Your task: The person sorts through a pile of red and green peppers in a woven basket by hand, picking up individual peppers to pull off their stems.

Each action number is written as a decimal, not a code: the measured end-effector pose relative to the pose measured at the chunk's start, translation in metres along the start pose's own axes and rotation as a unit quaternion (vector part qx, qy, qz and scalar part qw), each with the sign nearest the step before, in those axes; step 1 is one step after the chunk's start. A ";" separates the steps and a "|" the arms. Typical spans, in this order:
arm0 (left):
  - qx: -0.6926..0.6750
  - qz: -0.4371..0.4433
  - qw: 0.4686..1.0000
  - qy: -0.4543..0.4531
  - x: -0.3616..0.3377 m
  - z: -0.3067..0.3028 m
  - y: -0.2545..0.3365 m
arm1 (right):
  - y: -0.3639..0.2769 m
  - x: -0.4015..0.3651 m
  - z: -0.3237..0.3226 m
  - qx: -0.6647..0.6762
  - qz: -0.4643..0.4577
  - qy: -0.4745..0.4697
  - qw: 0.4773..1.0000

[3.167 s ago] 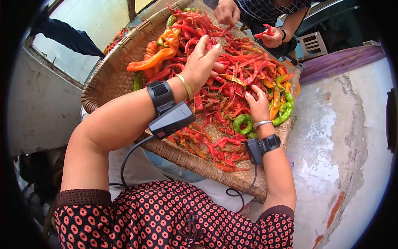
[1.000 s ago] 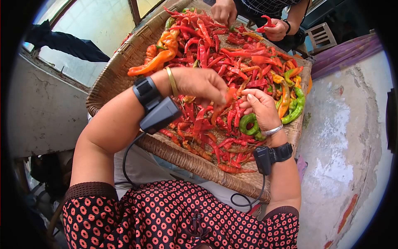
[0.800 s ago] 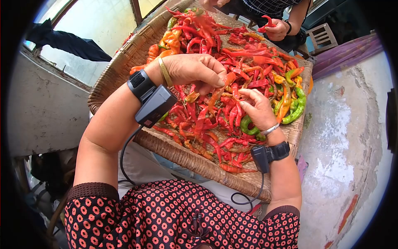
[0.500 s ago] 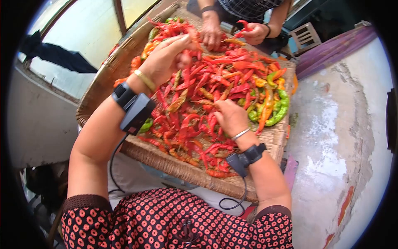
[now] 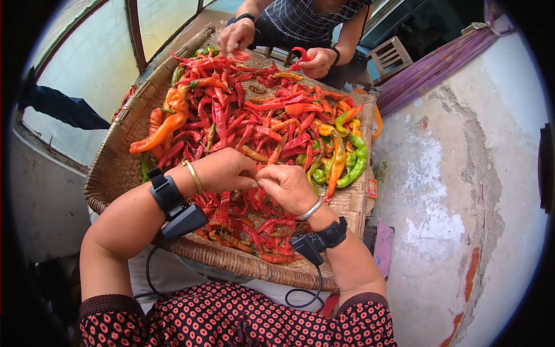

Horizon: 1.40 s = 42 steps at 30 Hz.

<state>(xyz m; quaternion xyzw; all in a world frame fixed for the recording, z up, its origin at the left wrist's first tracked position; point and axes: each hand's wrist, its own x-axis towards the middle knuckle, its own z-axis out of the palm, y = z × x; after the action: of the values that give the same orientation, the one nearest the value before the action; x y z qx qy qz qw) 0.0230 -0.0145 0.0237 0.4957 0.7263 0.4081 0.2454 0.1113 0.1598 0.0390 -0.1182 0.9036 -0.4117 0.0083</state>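
Observation:
Over the middle of a wide woven tray (image 5: pixel 110 168), my left hand (image 5: pixel 222 170) and my right hand (image 5: pixel 289 186) meet at their fingertips. Both are closed in a pinch, and whatever lies between the fingers is too small to make out. Beneath and around them spread red peppers (image 5: pixel 272 130), many of them wrinkled. Green peppers (image 5: pixel 359 165) curl at the tray's right side, beside yellow and orange ones. A large orange pepper (image 5: pixel 167 128) rests at the left, beyond my left wrist.
Across the tray sits another person (image 5: pixel 312 23), with one hand blurred above the far peppers and a red pepper in the other. Windows (image 5: pixel 87 63) stand at the left, a worn wall (image 5: pixel 439 191) at the right. A wooden chair (image 5: pixel 390 56) is behind, near a purple cloth (image 5: pixel 428 66).
My left hand has come down and back from the far peppers to meet my right hand, now pinched too. The other person's blurred hand has moved away from the pile. The view has shifted.

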 end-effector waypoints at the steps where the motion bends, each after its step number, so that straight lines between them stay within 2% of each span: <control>1: 0.000 -0.001 1.000 -0.001 0.000 -0.001 -0.001 | 0.001 0.000 0.000 0.001 0.001 0.000 1.000; 4: 0.015 -0.039 0.998 -0.049 -0.001 -0.008 -0.002 | 0.007 0.001 0.000 0.046 0.015 0.009 0.999; 6: 0.006 -0.077 0.996 -0.048 -0.003 -0.019 0.000 | 0.014 0.001 -0.003 -0.033 0.042 0.011 0.998; 7: -0.025 -0.128 0.991 -0.041 -0.005 -0.026 0.002 | 0.017 0.001 -0.004 -0.030 0.043 0.011 0.999; 9: -0.053 -0.110 0.992 0.021 -0.008 -0.040 -0.002 | 0.023 0.001 -0.005 -0.093 0.028 0.027 0.995; 11: -0.039 -0.128 0.984 0.120 -0.008 -0.051 -0.011 | 0.032 0.002 -0.003 -0.072 0.006 0.040 0.997; 12: -0.045 -0.154 0.968 0.194 -0.007 -0.054 -0.014 | 0.033 0.002 -0.003 -0.106 0.009 0.027 0.994; 13: -0.037 -0.130 0.953 0.271 -0.005 -0.055 -0.021 | 0.033 0.002 -0.003 -0.140 0.012 0.014 0.990; 15: 0.134 -0.113 0.914 0.367 -0.006 -0.056 -0.020 | 0.032 -0.002 0.003 -0.180 -0.011 -0.005 0.984; 16: 0.134 -0.113 0.914 0.366 -0.005 -0.052 -0.022 | 0.031 -0.003 0.007 -0.221 -0.035 -0.024 0.974; 17: 0.203 -0.080 0.903 0.369 -0.004 -0.045 -0.025 | 0.027 -0.004 0.009 -0.220 -0.035 -0.023 0.975; 18: 0.271 -0.047 0.888 0.369 -0.003 -0.040 -0.027 | 0.021 -0.005 0.010 -0.257 -0.027 -0.055 0.964; 19: 0.224 -0.075 0.931 0.279 -0.003 -0.035 -0.027 | 0.017 -0.006 0.012 -0.294 -0.018 -0.087 0.952; 21: 0.266 -0.003 0.953 0.146 0.000 -0.023 -0.022 | 0.022 -0.007 0.019 -0.309 -0.019 -0.081 0.947; 23: 0.260 -0.005 0.963 0.065 0.002 -0.012 -0.014 | 0.027 -0.007 0.023 -0.327 -0.027 -0.067 0.942; 24: 0.234 0.030 0.970 0.058 0.001 -0.007 -0.013 | 0.031 -0.007 0.024 -0.328 -0.025 -0.065 0.942; 32: 0.220 0.036 0.974 0.033 0.001 -0.004 -0.009 | 0.033 -0.004 0.022 -0.399 -0.041 -0.094 0.911; 33: 0.200 0.047 0.977 0.055 0.002 -0.004 -0.012 | 0.032 -0.005 0.020 -0.398 -0.041 -0.093 0.912; 35: 0.181 0.056 0.979 0.078 0.004 -0.001 -0.016 | 0.025 -0.006 0.013 -0.336 -0.066 -0.028 0.939; 36: 0.143 0.086 0.980 0.106 0.005 0.000 -0.018 | 0.023 -0.005 0.009 -0.336 -0.067 -0.028 0.939; 38: 0.105 0.115 0.979 0.133 0.007 0.001 -0.016 | 0.020 -0.002 0.001 -0.193 -0.086 0.030 0.977; 39: 0.017 0.086 0.992 0.097 0.006 0.001 -0.011 | 0.017 -0.002 -0.001 -0.193 -0.087 0.030 0.977; 40: -0.072 0.055 0.994 0.059 0.006 0.000 -0.005 | 0.015 -0.002 -0.003 -0.129 -0.046 0.019 0.990; 41: -0.072 0.055 0.994 0.059 0.005 -0.001 0.000 | 0.013 -0.002 -0.005 -0.064 -0.006 0.007 0.998; 42: -0.101 0.011 0.995 0.022 0.004 -0.002 0.005 | 0.013 -0.002 -0.005 -0.064 -0.006 0.007 0.998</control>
<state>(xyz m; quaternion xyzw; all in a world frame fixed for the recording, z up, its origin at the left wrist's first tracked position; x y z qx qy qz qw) 0.0229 -0.0108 0.0295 0.4670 0.6813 0.4927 0.2738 0.1103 0.1724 0.0327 -0.1207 0.9274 -0.3539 -0.0079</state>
